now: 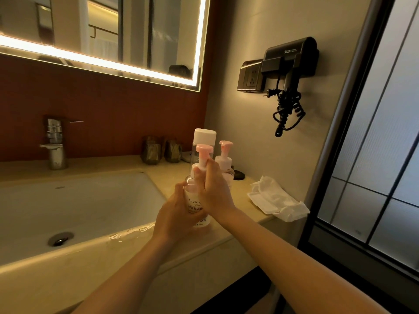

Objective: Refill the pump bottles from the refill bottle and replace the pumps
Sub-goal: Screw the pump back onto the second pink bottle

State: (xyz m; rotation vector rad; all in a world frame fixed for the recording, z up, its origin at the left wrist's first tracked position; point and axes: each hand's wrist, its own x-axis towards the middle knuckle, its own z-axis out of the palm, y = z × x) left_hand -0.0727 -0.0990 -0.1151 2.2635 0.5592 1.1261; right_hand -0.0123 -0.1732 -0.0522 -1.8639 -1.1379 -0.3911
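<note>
A clear pump bottle [195, 201] with printed lettering stands on the counter right of the sink. My left hand [174, 214] grips its body from the left. My right hand [212, 189] is curled round the collar of its pink pump [204, 149], whose head sticks up above my fingers. Just behind stands the taller clear refill bottle [204, 135] with a white cap. A second pump bottle [224, 159] with a pink pump stands to the right of it, partly hidden by my right hand.
The white sink basin [74, 205] with a chrome tap [54, 143] lies to the left. Two dark glasses [162, 149] stand at the back wall. A crumpled white cloth [275, 198] lies on the counter's right end. A black hair dryer [289, 71] hangs on the wall.
</note>
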